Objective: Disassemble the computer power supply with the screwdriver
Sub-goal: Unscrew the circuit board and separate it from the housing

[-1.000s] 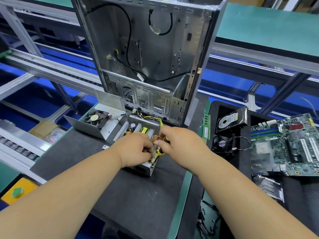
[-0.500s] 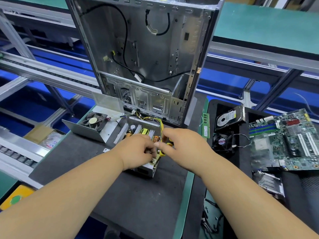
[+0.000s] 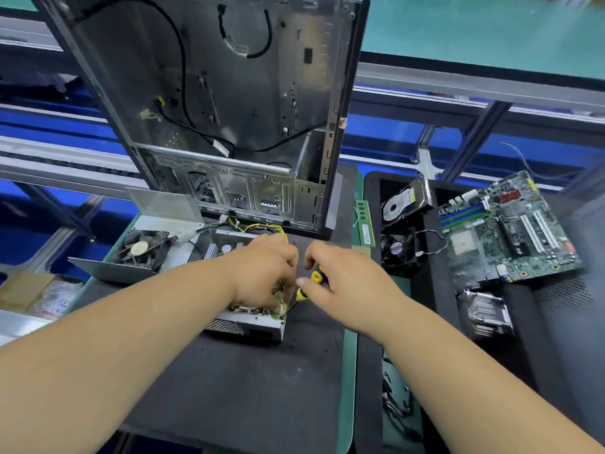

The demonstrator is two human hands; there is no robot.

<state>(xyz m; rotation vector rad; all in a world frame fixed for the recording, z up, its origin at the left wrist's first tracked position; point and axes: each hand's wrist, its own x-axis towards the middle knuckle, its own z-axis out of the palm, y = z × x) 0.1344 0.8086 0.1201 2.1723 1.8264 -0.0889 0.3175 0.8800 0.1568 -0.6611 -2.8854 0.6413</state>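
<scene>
The opened power supply (image 3: 248, 327), a grey metal box with its circuit board exposed, lies on the dark mat in front of me. My left hand (image 3: 265, 273) rests curled on the board inside it, covering most of the parts; what its fingers hold is hidden. My right hand (image 3: 347, 283) grips a yellow-and-black screwdriver (image 3: 309, 285), whose tip points down into the box's near right corner. Yellow wires (image 3: 262, 227) trail from the far end of the supply.
An empty computer case (image 3: 229, 109) stands upright just behind. The removed lid with its fan (image 3: 140, 249) lies to the left. On the right are a memory stick (image 3: 366, 224), a hard drive (image 3: 401, 203), a small fan (image 3: 397, 250), a motherboard (image 3: 507, 227) and a heatsink (image 3: 487, 312).
The view has tilted slightly. Both hands stay at the power supply; the right hand has shifted a little right and the screwdriver handle shows more.
</scene>
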